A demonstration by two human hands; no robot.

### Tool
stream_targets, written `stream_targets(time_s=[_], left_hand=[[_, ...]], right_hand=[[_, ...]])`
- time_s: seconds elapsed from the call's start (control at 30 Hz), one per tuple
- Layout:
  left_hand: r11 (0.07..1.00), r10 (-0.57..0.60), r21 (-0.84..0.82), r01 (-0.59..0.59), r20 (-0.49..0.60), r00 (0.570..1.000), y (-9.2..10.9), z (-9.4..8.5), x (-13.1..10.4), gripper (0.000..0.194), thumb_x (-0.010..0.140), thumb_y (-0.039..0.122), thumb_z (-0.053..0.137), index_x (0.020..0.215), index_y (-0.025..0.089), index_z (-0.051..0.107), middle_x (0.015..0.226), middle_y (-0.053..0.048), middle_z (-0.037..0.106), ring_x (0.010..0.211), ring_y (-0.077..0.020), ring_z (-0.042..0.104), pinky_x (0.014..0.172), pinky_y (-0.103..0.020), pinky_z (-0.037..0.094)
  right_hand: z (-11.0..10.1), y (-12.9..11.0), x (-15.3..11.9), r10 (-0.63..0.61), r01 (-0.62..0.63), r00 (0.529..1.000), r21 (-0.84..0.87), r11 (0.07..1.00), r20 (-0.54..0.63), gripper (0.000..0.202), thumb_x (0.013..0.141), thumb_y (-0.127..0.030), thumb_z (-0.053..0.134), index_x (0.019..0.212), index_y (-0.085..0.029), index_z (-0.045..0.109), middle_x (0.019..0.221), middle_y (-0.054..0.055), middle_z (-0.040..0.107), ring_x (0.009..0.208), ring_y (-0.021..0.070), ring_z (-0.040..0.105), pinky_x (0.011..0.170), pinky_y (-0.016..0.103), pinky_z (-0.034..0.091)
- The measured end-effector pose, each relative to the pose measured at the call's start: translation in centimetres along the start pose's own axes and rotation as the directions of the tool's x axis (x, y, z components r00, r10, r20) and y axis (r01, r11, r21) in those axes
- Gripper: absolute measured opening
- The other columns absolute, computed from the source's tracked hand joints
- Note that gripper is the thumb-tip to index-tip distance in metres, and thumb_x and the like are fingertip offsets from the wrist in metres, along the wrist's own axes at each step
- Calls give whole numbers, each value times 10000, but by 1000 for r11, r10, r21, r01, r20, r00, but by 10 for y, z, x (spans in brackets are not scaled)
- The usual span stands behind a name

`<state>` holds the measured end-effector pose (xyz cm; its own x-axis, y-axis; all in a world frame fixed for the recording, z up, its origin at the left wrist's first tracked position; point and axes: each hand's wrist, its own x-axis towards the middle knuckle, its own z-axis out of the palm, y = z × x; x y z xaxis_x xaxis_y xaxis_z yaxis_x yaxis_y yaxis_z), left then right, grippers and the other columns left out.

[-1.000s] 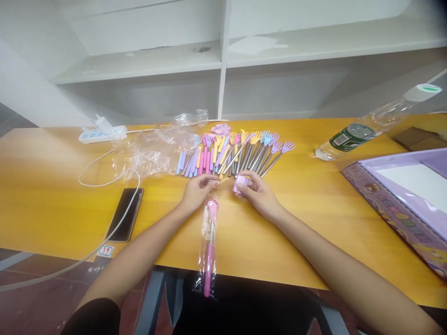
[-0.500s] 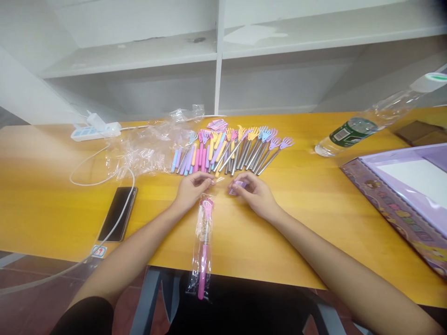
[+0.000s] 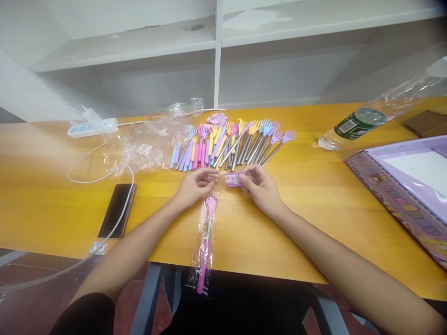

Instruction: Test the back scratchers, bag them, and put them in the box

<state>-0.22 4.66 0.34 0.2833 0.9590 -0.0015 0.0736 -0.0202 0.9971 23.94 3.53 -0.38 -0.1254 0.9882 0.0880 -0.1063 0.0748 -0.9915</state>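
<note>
My left hand [image 3: 195, 187] is closed, with thumb and fingers pinching the top end of a clear plastic bag [image 3: 199, 249]. Inside that bag lies a pink back scratcher [image 3: 204, 260], its claw head toward my hand and its handle end past the table's front edge. Between the thumb and fingers of my right hand [image 3: 260, 187] is a small purple printed card [image 3: 233, 179], held flat near the bag's mouth. Just beyond both hands lies a pile of back scratchers [image 3: 253, 139] with metal rods, coloured claw heads and coloured handles.
Crumpled clear bags [image 3: 139, 144] lie left of the pile, and pink cards [image 3: 217, 119] behind it. A phone [image 3: 118, 211], a white cable and a power strip [image 3: 92, 126] are on the left. A water bottle [image 3: 359, 123] and purple box [image 3: 394, 195] stand on the right.
My right hand has turned the purple card so that its printed face shows, and brought it closer to my left hand. The bagged back scratcher has shifted slightly with my left hand.
</note>
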Motion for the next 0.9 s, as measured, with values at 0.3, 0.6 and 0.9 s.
stream_targets(time_s=[0.3,0.6,0.9], left_hand=[[997,-20,-75,24,58,998,0,5,-4,486,827,135,798,1305,153,713,1253,-134,764,1016,-167,740,923,-321,624],[989,3,-144,16,126,992,-1,10,-4,468,835,162,821,1286,170,698,1257,-134,750,962,-177,742,836,-328,655],[984,-5,-179,25,114,993,-1,12,-5,443,843,177,829,1266,165,700,1246,-128,756,957,-184,751,871,-350,653]], right_hand=[[5,-6,-4,-80,81,997,64,995,-22,433,902,-523,835,1116,-278,550,1089,33,658,770,187,740,538,325,649],[7,4,5,-262,254,965,-196,947,-12,229,996,-429,740,945,-223,653,935,31,641,717,143,603,655,319,495],[9,7,10,-95,91,995,-113,989,-33,321,932,-511,782,928,-214,660,767,-4,618,571,124,507,549,291,393]])
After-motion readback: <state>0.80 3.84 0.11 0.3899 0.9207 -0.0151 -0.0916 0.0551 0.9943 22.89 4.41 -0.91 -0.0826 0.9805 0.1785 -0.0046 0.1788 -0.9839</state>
